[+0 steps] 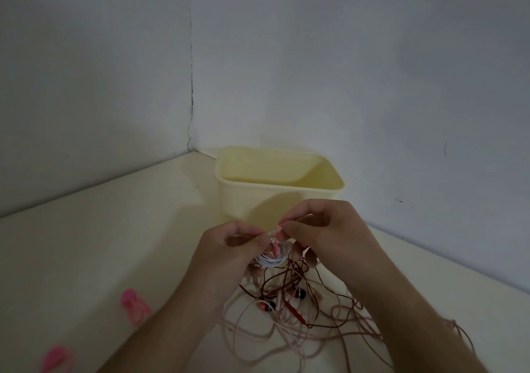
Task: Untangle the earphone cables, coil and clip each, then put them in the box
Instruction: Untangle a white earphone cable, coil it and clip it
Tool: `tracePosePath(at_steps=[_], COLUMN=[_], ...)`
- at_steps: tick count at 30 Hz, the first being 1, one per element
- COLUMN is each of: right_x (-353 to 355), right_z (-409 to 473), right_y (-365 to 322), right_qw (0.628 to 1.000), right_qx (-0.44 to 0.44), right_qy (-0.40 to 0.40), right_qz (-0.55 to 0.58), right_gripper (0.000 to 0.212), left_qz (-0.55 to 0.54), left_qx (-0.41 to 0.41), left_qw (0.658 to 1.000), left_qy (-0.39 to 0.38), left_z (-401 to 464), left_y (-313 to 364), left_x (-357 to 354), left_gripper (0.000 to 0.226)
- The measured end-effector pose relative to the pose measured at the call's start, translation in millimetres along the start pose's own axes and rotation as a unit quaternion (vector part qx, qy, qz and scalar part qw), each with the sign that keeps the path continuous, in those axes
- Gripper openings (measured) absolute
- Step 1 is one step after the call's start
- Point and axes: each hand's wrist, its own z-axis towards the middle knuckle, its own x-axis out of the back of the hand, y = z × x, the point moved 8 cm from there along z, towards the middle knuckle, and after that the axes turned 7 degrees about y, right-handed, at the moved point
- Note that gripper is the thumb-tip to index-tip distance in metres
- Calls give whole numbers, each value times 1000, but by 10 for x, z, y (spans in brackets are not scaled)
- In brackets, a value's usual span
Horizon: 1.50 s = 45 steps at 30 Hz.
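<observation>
**cablemess:** ok so closest to the camera are the two forearms coming up from the bottom edge, plus a pink plastic clip (pixel 56 358) lying on the pale cream counter (pixel 100 243), way out on the near-left side of the pale yellow plastic box (pixel 275 197). A second pink plastic clip (pixel 134 305) sits a bit further in, still well to the near-left of the box.

**tidy_hands:** and the hands? where are they relative to the box?

**cablemess:** both right in front of the box's near wall, raised a bit off the counter. The left hand (pixel 229 253) has its fingers (pixel 246 232) curled round a small coil of white earphone cable (pixel 271 259). There's a third pink clip (pixel 276 248) at the top of that coil. The right hand (pixel 327 238) pinches thumb and forefinger together at the upper end of that clip, almost touching the left fingertips. Can't tell if the clip is actually closed on the coil or just sitting against it, too small and blurry.

**tidy_hands:** rest of the cables?

**cablemess:** a loose tangle of dark red and pale pink earphone cables (pixel 289 309) spread on the counter, on the near side of the box, under and behind the hands. A couple of dark earbuds (pixel 298 295) show in the middle of it. Strands run out toward the near-right, passing by the right forearm.

**tidy_hands:** anything in the box?

**cablemess:** box is upright and open-topped, tucked toward the corner of the grey walls (pixel 372 71). Only the upper part of its inside shows.
</observation>
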Motion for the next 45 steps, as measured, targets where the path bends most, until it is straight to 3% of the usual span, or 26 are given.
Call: tracePosePath(at_steps=[10, 20, 27, 31, 36, 42, 45], right_x=[-31, 35, 88, 107, 48, 22, 3], right_z=[-23, -6, 41, 48, 31, 35, 23], right_y=[-67, -119, -117, -55, 131, 204, 237], right_qw=[983, 975, 983, 992, 997, 996, 995], right_qx=[70, 103, 110, 81, -18, -20, -32], right_qy=[20, 30, -16, -39, -80, -82, -98], right_qz=[-169, -196, -148, -90, -2, 7, 12], right_gripper=[17, 21, 34, 24, 8, 4, 13], left_qz=[-10, -39, 21, 24, 7, 16, 36], left_qx=[5, 15, -19, -55, -74, -99, -109], left_qw=[999, 996, 992, 988, 984, 986, 987], left_qy=[-33, -85, -126, -143, -163, -134, -110], left_z=[-41, -79, -143, -182, -218, -211, -183], left_y=[31, 43, 98, 169, 233, 277, 279], left_x=[-44, -122, -194, -209, -218, -183, -160], left_gripper=[1, 12, 10, 11, 21, 18, 17])
